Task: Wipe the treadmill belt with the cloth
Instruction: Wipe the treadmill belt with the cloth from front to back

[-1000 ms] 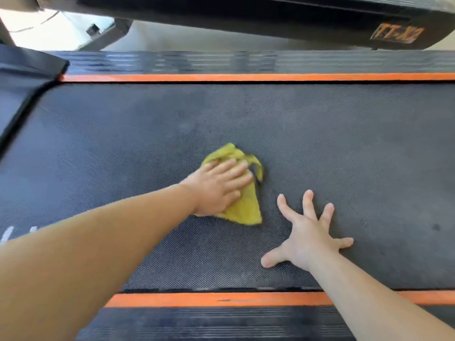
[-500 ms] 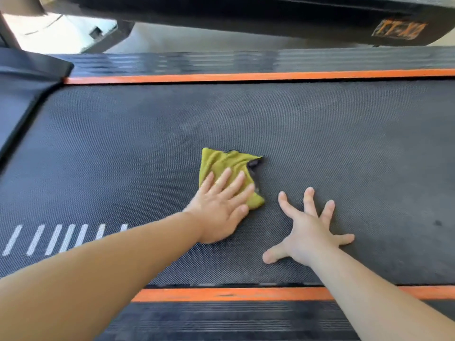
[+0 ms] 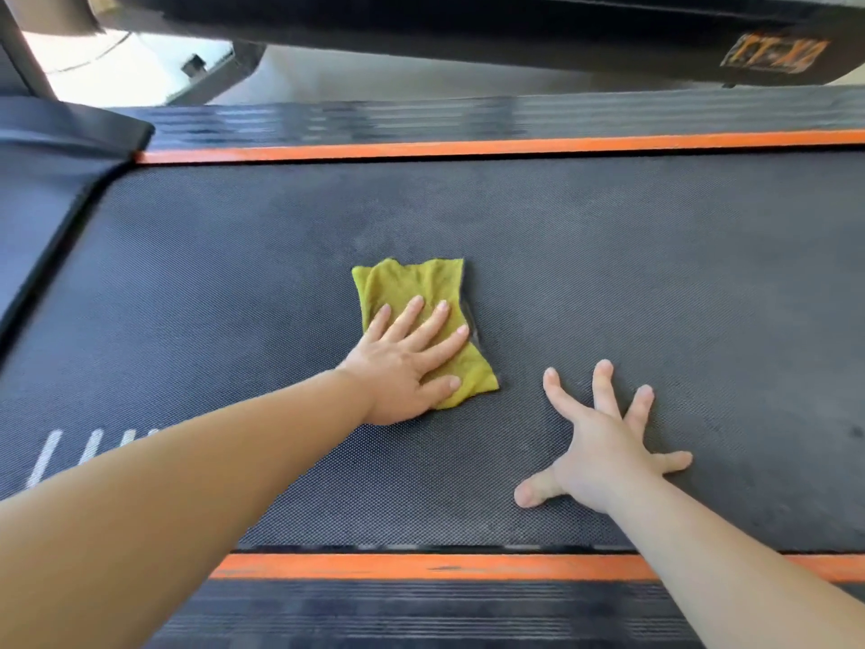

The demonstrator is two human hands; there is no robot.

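The dark textured treadmill belt (image 3: 678, 274) fills the middle of the head view. A yellow-green cloth (image 3: 412, 283) lies spread on it near the centre. My left hand (image 3: 402, 367) presses flat on the cloth's near half, fingers pointing away from me, with the far half showing beyond my fingertips. To the right of the cloth, a short gap away, my right hand (image 3: 604, 452) rests splayed on the bare belt and holds nothing.
Orange strips edge the belt on the near side (image 3: 444, 566) and the far side (image 3: 468, 147), each with a ribbed black side rail beyond. A black cover (image 3: 47, 180) sits at the left end. White stripes (image 3: 47, 456) mark the belt beside my left forearm. A dark frame bar (image 3: 468, 30) crosses overhead.
The cloth has gone from bunched to spread flatter and has shifted slightly away and left under my left hand. My right hand has stayed planted in the same spot.
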